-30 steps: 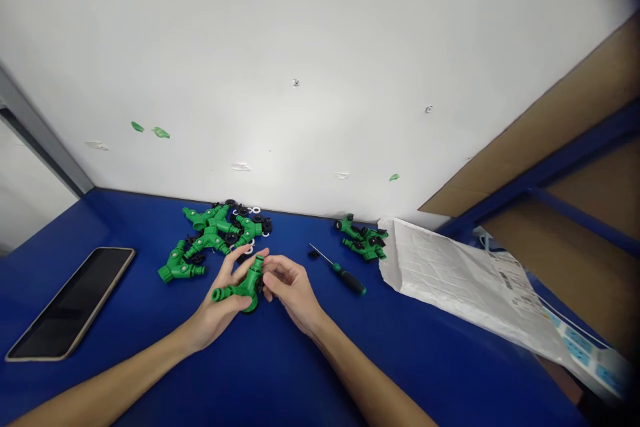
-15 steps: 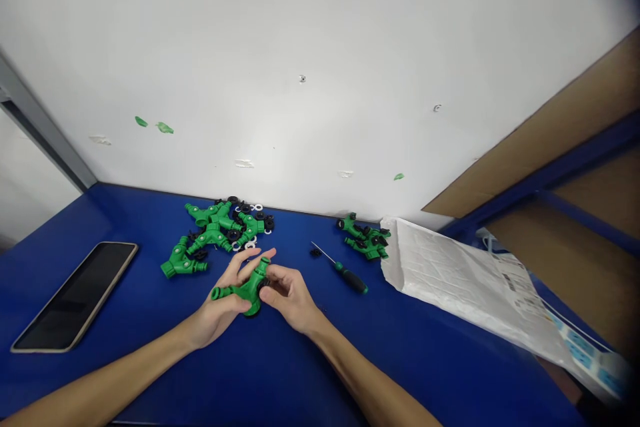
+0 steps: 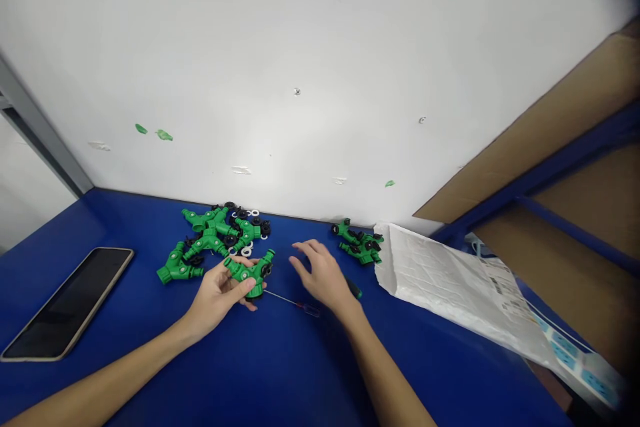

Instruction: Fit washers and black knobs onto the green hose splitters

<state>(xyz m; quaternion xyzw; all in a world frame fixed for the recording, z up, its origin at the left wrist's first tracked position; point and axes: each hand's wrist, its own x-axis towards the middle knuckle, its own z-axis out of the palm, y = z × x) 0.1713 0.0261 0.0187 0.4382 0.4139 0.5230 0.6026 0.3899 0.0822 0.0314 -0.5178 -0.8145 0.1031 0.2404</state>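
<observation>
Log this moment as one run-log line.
left hand: holds green hose connector | right hand: open, empty, beside screwdriver

A workshop — blue workbench (screwdriver lying out).

The blue workbench carried a pile of green plastic hose splitters; left of the pile lay a smartphone, right of it a screwdriver, a second splitter group and a white plastic bag.

— What's different?

— The right hand has let go and spread open, right of centre; the left hand alone grips the green plastic three-way hose connector.
</observation>
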